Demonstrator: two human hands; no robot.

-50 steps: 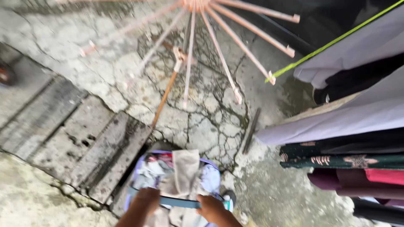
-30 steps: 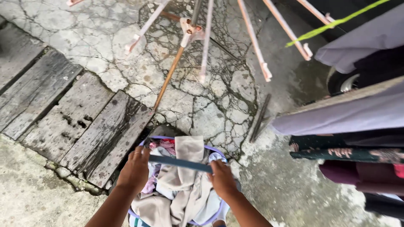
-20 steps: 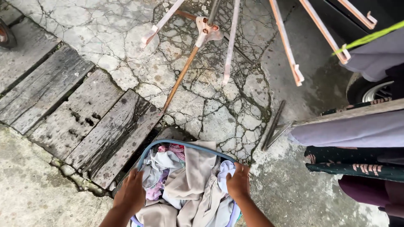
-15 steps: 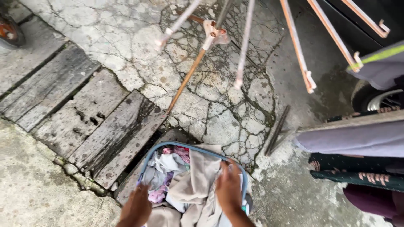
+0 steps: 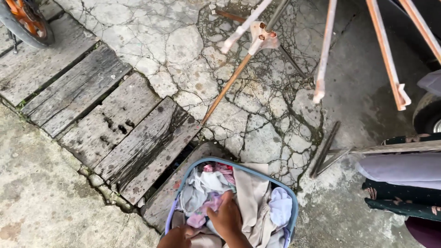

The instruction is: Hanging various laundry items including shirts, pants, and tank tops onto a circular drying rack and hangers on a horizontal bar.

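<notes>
Your right hand (image 5: pixel 227 218) grips clothes in the one blue-rimmed plastic laundry basket (image 5: pixel 289 202) on cracked concrete floor (image 5: pixel 183 50); left hand (image 5: pixel 177 238) grip unclear; open floor ahead.

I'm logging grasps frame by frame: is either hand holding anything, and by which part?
Both hands, right hand and left hand, are down among the clothes in the laundry basket. Whether either grips a garment cannot be told.

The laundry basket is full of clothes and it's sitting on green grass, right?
Not quite. The head view shows the laundry basket full of clothes, but it sits on cracked concrete ground beside old wooden planks, not on green grass.
</notes>
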